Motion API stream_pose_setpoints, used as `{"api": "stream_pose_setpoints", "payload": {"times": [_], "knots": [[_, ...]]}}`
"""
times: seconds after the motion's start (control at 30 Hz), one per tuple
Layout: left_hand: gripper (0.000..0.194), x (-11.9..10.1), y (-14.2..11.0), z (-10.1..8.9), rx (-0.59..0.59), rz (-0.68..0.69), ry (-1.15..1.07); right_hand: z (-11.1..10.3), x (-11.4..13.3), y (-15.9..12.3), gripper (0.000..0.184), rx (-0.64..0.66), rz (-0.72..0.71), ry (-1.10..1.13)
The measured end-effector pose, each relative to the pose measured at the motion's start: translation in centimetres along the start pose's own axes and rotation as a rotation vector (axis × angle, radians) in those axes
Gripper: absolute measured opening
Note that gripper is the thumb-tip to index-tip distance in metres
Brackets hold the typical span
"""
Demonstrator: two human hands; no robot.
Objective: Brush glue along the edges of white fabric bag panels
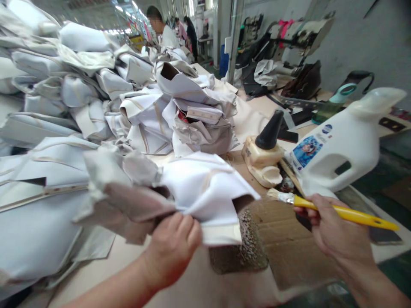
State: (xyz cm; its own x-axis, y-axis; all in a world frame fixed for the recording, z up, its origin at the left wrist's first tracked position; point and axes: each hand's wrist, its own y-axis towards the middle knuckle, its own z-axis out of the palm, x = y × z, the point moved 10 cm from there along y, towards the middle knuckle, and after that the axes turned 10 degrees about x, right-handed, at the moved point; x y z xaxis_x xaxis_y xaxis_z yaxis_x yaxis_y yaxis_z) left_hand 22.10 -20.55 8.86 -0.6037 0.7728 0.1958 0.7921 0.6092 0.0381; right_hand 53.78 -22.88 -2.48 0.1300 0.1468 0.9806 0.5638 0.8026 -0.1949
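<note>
Far left, sewn white pieces [86,38] lie heaped high! Now the left hand [175,246], fingers clamped on the near edge of a white-and-grey piece [202,184] that partly hides a speckled dark pad [239,261]. Next, a cream container [261,156] with a black cone, then a yellow-handled brush [356,216], bristles pointing left, gripped by the right hand [340,231]; just beyond, a white jug [359,137].

Surface [125,261]: pale, stretching toward the background
Heap [75,90]: white-and-beige sewn pieces, piled along the left
Cardboard [298,252]: brown, flat, near right; dark crusted pad [236,259] at its left
Containers: stained pot [257,156], white jug [362,128] farther right
</note>
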Motion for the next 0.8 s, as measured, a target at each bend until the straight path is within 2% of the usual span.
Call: {"api": "stream_pose_setpoints", "payload": {"times": [0.07,0.1,0.13,0.17,0.2,0.23,0.3,0.37,0.4,0.47,0.5,0.57,0.67,0.8], "knots": [[0.013,-4.5,-1.5,5.1,0.264,0.130,-0.214,0.5,-0.7,0.8,0.024,-0.001,0.051,0.088],[0.014,-6.3,-1.9,6.4,0.385,0.222,-0.346,1.2,-0.8,1.2,0.025,0.022,0.062,0.126],[0.015,-7.4,-1.9,6.9,0.477,0.306,-0.487,2.2,-0.7,1.6,0.026,0.062,0.062,0.156],[0.016,-7.6,-1.4,6.5,0.529,0.364,-0.626,3.5,-0.6,2.0,0.027,0.111,0.061,0.178],[0.018,-6.7,-0.2,5.8,0.539,0.376,-0.739,4.8,-0.4,2.3,0.028,0.156,0.064,0.191],[0.020,-4.9,1.4,5.2,0.517,0.331,-0.809,6.2,-0.2,2.6,0.030,0.191,0.068,0.192],[0.031,0.5,5.3,5.4,0.436,0.113,-0.763,8.6,0.1,2.9,0.033,0.229,0.068,0.145],[0.048,4.8,7.9,8.5,0.499,-0.091,-0.614,10.9,0.8,3.1,0.032,0.262,0.030,0.013],[0.054,5.8,8.8,10.6,0.571,-0.131,-0.570,12.1,1.1,3.2,0.032,0.286,-0.001,-0.085],[0.062,5.9,9.8,14.8,0.680,-0.135,-0.552,14.3,1.4,3.7,0.032,0.340,-0.062,-0.317],[0.064,5.5,10.2,16.3,0.692,-0.121,-0.561,15.3,1.1,4.1,0.032,0.366,-0.074,-0.430],[0.067,4.8,10.8,17.8,0.654,-0.112,-0.572,17.2,-0.2,5.4,0.031,0.414,-0.064,-0.604],[0.066,4.1,11.2,18.0,0.588,-0.096,-0.577,20.1,-2.5,8.7,0.030,0.443,-0.047,-0.692],[0.064,4.2,11.4,17.4,0.553,-0.088,-0.597,24.0,-3.9,12.4,0.027,0.438,-0.087,-0.668]]}}
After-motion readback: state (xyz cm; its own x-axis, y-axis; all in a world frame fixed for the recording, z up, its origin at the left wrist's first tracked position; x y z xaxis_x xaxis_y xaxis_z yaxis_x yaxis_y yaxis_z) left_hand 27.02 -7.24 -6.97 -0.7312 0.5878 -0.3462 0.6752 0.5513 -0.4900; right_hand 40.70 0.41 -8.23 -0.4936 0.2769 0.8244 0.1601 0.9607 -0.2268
